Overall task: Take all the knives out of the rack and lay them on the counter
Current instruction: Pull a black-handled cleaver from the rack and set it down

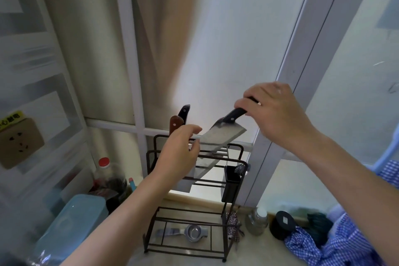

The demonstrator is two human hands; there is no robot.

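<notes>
Steel, broad and dull grey, the cleaver [218,139] hangs tilted above the top of the rack [194,198], blade slanting down to the left and black riveted handle up to the right. The right hand [274,112] has its grip clamped on that handle from above, fingers wrapped round it. The left hand [179,153] reaches in from the lower left with its grip apart, fingers loosely spread and holding nothing; its fingertips sit just beside the lower edge of the blade, though whether they touch it cannot be told.

Two more knives stand in the rack behind the left hand, handles up: a black-handled knife [184,112] and, just in front of it, a brown-handled knife [174,124]. A lighter blade shows in the slots below the cleaver, partly hidden by the left wrist.

The rack is dark metal wire, standing upright on the pale tabletop [254,250], with a dark cutlery cup [231,185] on its right side. A small metal strainer [192,232] lies on its bottom tier.

Left of the rack are a red-capped bottle [104,163] and a pale blue plastic box [71,222]. Right of it sit a small jar [257,220], a round black lid [285,221] and blue checked cloth [323,246].
</notes>
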